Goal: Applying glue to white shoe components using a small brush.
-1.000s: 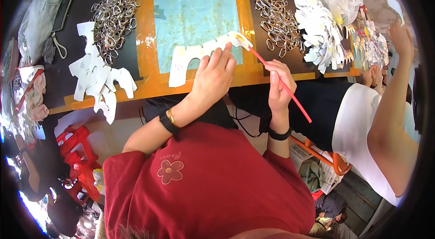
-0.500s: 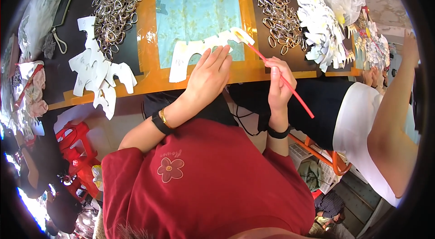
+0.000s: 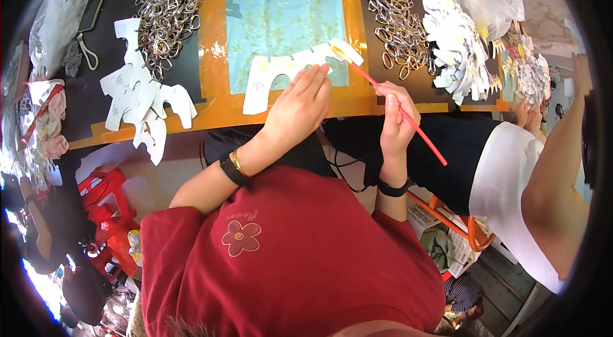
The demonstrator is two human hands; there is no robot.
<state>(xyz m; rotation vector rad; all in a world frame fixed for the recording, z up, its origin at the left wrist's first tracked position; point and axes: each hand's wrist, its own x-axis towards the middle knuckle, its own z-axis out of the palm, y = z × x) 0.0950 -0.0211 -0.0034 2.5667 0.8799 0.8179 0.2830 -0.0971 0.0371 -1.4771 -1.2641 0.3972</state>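
Left hand (image 3: 299, 107) flat on white cutout (image 3: 281, 72) — right hand (image 3: 394, 121) (fisted) holds red brush (image 3: 396, 109).

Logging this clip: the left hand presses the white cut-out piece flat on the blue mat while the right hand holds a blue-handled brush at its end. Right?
Not quite. The head view shows the brush in the right hand has a red handle, not blue. The rest holds: the left hand presses the white cut-out piece on the blue mat.

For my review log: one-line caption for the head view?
Left hand presses a white cutout flat while right hand brushes its end with a red-handled brush.
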